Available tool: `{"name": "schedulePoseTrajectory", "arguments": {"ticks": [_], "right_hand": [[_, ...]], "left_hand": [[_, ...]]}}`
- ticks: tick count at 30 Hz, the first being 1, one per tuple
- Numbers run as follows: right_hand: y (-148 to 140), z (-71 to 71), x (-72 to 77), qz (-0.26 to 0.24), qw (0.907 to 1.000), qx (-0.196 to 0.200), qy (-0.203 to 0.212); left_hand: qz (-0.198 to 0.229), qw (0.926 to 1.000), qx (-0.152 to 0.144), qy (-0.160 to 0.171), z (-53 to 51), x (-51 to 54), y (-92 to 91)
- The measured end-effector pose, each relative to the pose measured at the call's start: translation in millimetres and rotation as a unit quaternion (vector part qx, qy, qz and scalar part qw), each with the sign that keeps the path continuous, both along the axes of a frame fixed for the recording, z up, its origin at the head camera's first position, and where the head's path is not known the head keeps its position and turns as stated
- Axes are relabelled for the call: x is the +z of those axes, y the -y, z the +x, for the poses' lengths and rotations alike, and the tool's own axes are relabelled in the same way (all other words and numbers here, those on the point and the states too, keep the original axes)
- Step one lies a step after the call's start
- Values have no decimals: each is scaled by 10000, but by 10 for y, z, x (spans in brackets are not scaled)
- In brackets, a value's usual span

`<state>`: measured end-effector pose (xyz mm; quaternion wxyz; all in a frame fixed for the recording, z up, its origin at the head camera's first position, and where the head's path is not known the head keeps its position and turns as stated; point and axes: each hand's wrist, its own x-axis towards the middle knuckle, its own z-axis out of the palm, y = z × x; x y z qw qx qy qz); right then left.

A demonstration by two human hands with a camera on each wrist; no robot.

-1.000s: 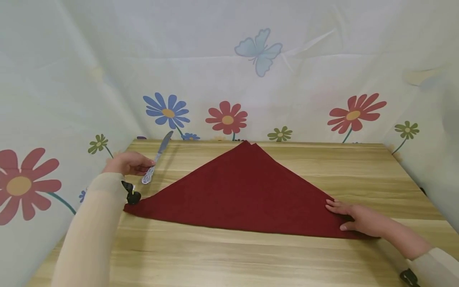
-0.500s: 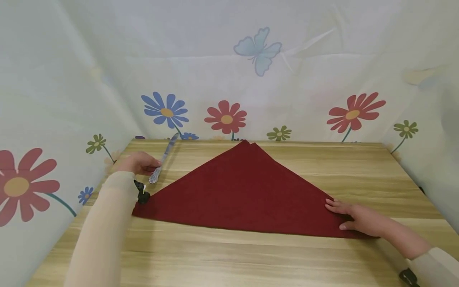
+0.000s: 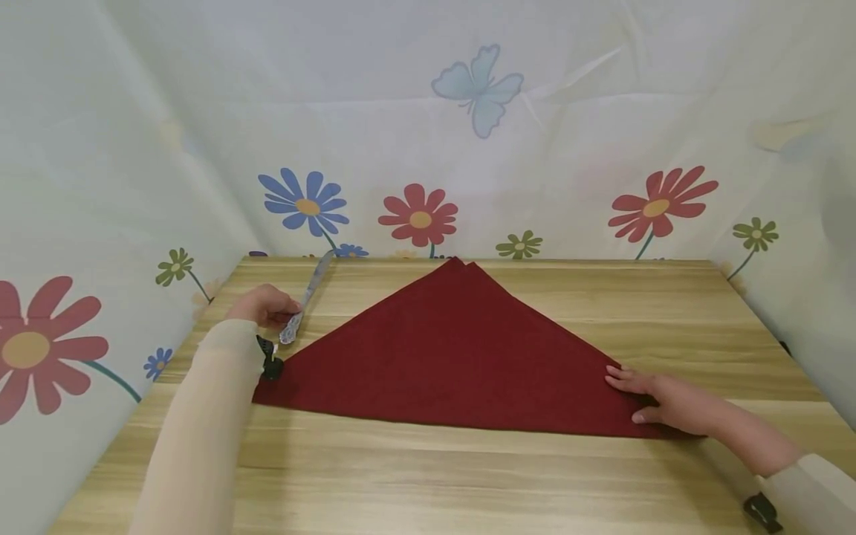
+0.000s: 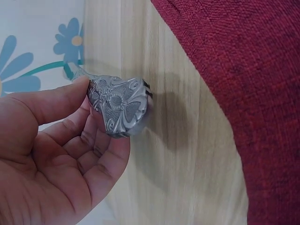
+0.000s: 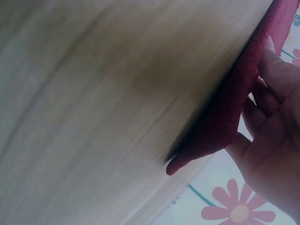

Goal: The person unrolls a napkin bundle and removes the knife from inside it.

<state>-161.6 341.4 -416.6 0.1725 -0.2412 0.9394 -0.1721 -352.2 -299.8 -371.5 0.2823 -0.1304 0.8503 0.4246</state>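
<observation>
My left hand [image 3: 269, 306] pinches the ornate silver handle of a table knife [image 3: 294, 327] between thumb and fingers. Its blade points away toward the far table edge. In the left wrist view, the knife's patterned handle end [image 4: 119, 105] stands clear of the wood and casts a shadow. A dark red cloth [image 3: 455, 357], folded into a triangle, lies to the right of the knife with its peak at the far edge. On the cloth's right corner rests my right hand [image 3: 675, 405], fingers spread. Seen from the right wrist, the fingers touch the red cloth [image 5: 234, 93].
The wooden table [image 3: 468, 483] has a flower-printed white sheet [image 3: 568, 148] behind it and at both sides. A black wrist device [image 3: 270, 360] on the left sleeve covers part of the cloth's left corner.
My left hand has moved a little right with the knife, whose tip now lies farther right. The cloth's visible left tip appears farther right too. My right hand has stayed in place.
</observation>
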Motion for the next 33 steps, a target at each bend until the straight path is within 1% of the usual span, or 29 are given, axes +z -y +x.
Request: {"name": "schedulePoseTrajectory", "arguments": {"ticks": [7,12,18,25,30,33], "right_hand": [[21,12,25,64,9999,-83,72],[26,18,31,51,9999,-95,52],[32,22,40,58,9999,-129,67],[30,18,40,30,9998,-137,108],[21,15,26,61,10000,-31,-27],[13,13,16,65,9999,36,-102]], "left_hand": [[-34,9999,138,74,-12,-30,-22],[-157,9998,120,79,-5,-76,-1],[-133,9997,97,169,12,-93,24],[-142,9998,87,112,38,-95,17],[-190,9994,290,32,31,-119,-11],[-298,9991,306,-41,4,-153,-9]]}}
